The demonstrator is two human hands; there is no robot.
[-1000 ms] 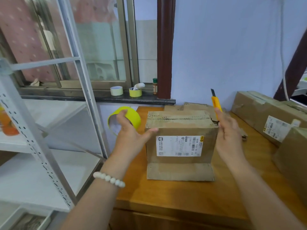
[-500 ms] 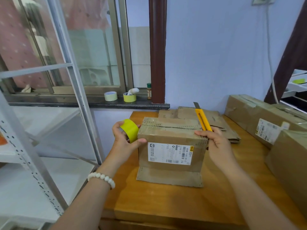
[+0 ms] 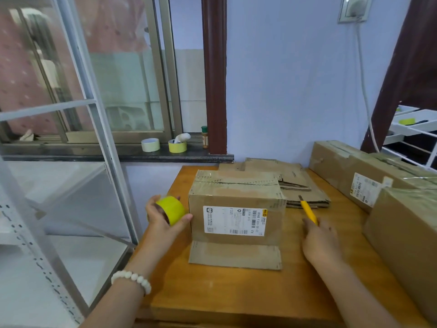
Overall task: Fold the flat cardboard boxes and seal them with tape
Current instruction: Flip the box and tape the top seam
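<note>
A folded cardboard box (image 3: 236,204) with a white shipping label stands in the middle of the wooden table (image 3: 236,292), one flap lying flat toward me. My left hand (image 3: 163,221) grips a yellow tape roll (image 3: 171,209) against the box's left side. My right hand (image 3: 321,242) rests on the table to the right of the box and holds a yellow utility knife (image 3: 308,213), blade pointing away. A stack of flat cardboard boxes (image 3: 295,183) lies behind the box.
Taped boxes (image 3: 369,176) line the table's right side, with another box (image 3: 406,233) at the near right. Two tape rolls (image 3: 163,145) and a small bottle (image 3: 204,137) sit on the window sill. A white metal shelf frame (image 3: 99,129) stands to the left.
My right hand has come off the box's top right corner and dropped to the table with the knife. The left hand stays at the box's left side with the tape roll.
</note>
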